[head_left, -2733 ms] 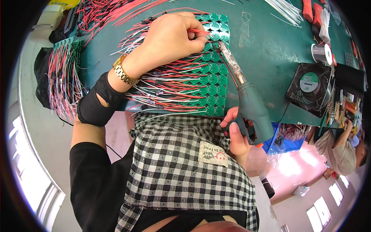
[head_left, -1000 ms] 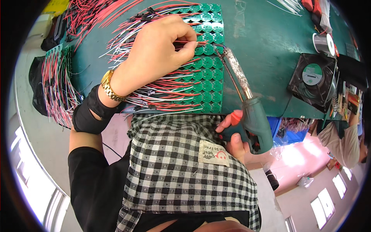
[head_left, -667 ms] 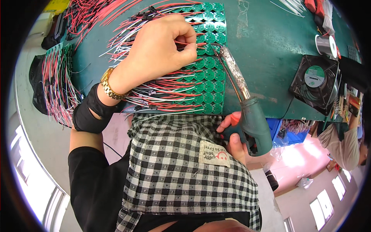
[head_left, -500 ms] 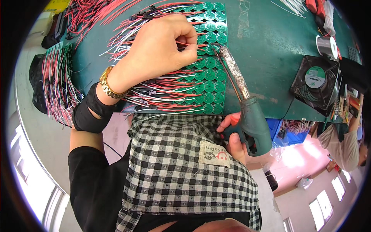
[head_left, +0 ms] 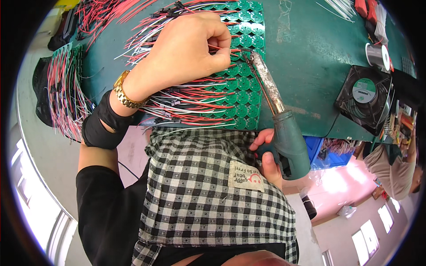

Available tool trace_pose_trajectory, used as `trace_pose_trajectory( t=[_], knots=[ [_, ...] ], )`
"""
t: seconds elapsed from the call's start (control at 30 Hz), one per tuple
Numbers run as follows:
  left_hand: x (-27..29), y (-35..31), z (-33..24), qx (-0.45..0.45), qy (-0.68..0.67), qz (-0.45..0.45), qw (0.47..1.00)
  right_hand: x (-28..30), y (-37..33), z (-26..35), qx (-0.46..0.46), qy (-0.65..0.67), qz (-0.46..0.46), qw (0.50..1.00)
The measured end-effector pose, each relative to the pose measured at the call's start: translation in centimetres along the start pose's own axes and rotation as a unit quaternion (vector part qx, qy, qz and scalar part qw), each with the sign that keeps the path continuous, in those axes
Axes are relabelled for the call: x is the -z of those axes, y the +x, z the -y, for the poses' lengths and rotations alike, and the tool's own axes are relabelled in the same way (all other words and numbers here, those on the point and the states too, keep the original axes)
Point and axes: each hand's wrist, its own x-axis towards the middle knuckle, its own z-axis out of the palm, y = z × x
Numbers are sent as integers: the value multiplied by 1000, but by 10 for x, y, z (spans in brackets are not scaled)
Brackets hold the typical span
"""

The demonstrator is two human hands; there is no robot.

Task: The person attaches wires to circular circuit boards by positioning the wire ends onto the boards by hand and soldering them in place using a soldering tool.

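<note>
A sheet of round green circuit boards [head_left: 242,98] lies on the bench, with red and white wires [head_left: 195,104] running off its left side. My left hand [head_left: 186,51] hovers over those wires, thumb and forefinger pinched on a thin red wire at the boards. A gold watch [head_left: 122,91] circles that wrist. In my right hand [head_left: 269,165] is a green-handled soldering gun [head_left: 289,139], its trigger side toward me. Its stained metal barrel points up and away, and the tip is beside the wire end on the boards. The soldering gun partly hides my right fingers.
A black fan [head_left: 364,98] and a solder spool [head_left: 377,56] stand on the right of the green bench [head_left: 306,48]. Loose red wires [head_left: 104,15] lie far left. Another wired board bundle [head_left: 66,91] hangs at the left edge. A blue bin [head_left: 335,155] sits below the bench; another person [head_left: 395,168] is at right.
The view has shifted slightly. The soldering gun's handle has swung a little to the left, while its tip stays at the boards. My left hand keeps its pinch over the same rows.
</note>
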Motion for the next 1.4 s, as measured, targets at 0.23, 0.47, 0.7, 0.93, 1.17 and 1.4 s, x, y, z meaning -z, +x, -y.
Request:
trace_pose_trajectory(
  t=[0.23, 0.47, 0.7, 0.93, 1.17, 1.4],
  knots=[
    [0, 0, 1, -2, -1, -2, 1000, 4, -1, -5, 61, 29, -42, 997],
    [2, 0, -4, -5, -1, -4, 1000, -4, -5, -12, 77, 70, -99, 990],
    [16, 9, -17, 63, -24, 39, 997, 6, -7, -17, 89, 30, -83, 992],
    [15, 4, -10, -33, -58, 57, 996, 16, -11, -20, 90, 37, 5, 995],
    [15, 6, -20, -57, -13, 29, 998, 22, -14, -24, 57, 53, 23, 997],
    [11, 8, -5, -145, -51, -22, 988, 22, -12, -25, 83, 33, 7, 996]
  ],
)
